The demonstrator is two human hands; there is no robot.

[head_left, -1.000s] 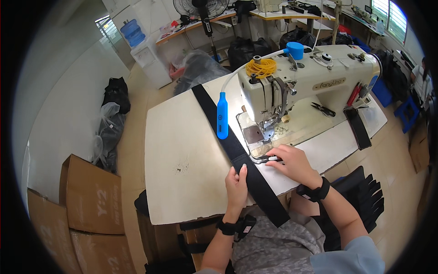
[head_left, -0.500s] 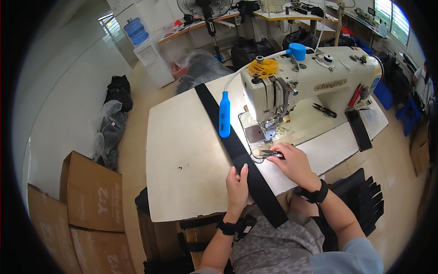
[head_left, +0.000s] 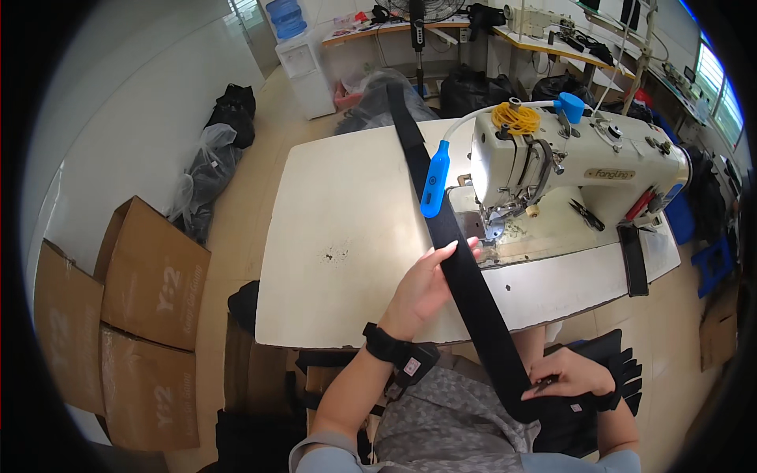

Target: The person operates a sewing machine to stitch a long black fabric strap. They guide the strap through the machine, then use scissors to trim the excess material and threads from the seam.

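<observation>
Right hand (head_left: 566, 373), earlier beside sewing machine (head_left: 611, 169), now lower, over lap (head_left: 441, 410), at near part of black strap (head_left: 475, 296). Left hand (head_left: 422, 292) farther up worktop (head_left: 339, 213), palm turned up, fingers under strap. Strap's far end now past worktop's far edge; near part bent sideways.
</observation>
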